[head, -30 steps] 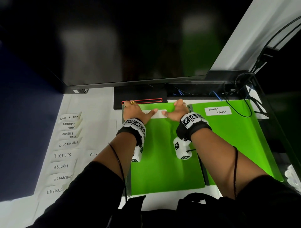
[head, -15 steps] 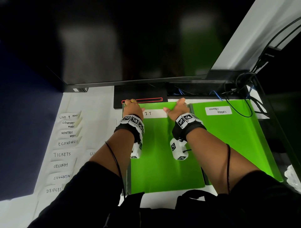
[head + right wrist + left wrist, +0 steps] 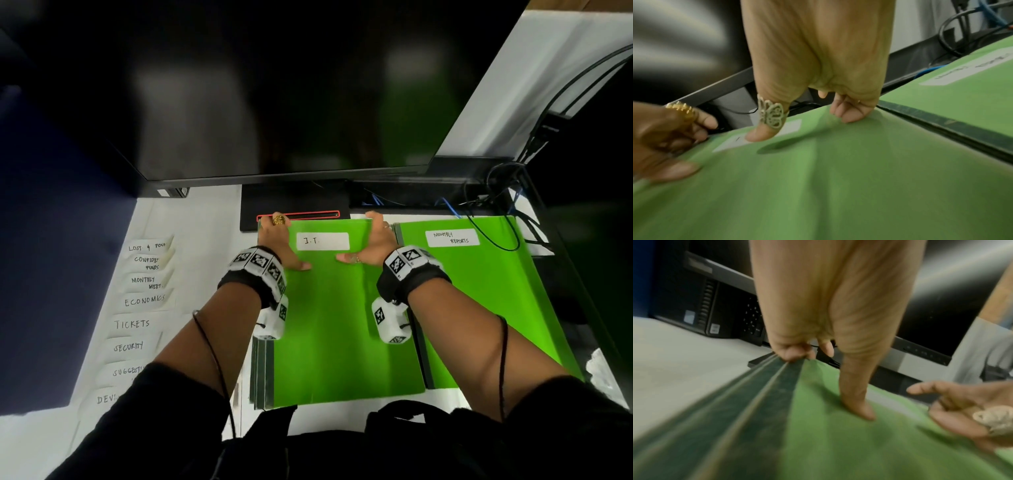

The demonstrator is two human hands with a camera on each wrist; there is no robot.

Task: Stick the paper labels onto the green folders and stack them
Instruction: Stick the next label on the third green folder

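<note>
A green folder (image 3: 342,325) lies on top of a stack of folders (image 3: 263,370) in front of me, a white label reading "I.T." (image 3: 322,241) stuck near its far edge. My left hand (image 3: 278,240) grips its far left corner; the fingers (image 3: 792,354) curl over the edge and the thumb (image 3: 859,402) presses on the cover. My right hand (image 3: 373,240) grips the far right corner the same way, fingers (image 3: 846,113) over the edge, ringed thumb (image 3: 764,129) on the label's end. Another green folder (image 3: 496,301) with a "Monthly Reports" label (image 3: 452,237) lies to the right.
A column of handwritten paper labels (image 3: 137,301) lies on the white table at the left. A dark monitor (image 3: 274,102) and its black base (image 3: 298,205) stand just behind the folders. Cables (image 3: 496,219) trail over the right folder's far corner. Crumpled white paper (image 3: 606,373) sits at the right edge.
Both thumbs slid outward off the label, leaving "I.T." uncovered. The hands moved apart to the folder's far corners and curled over its edge.
</note>
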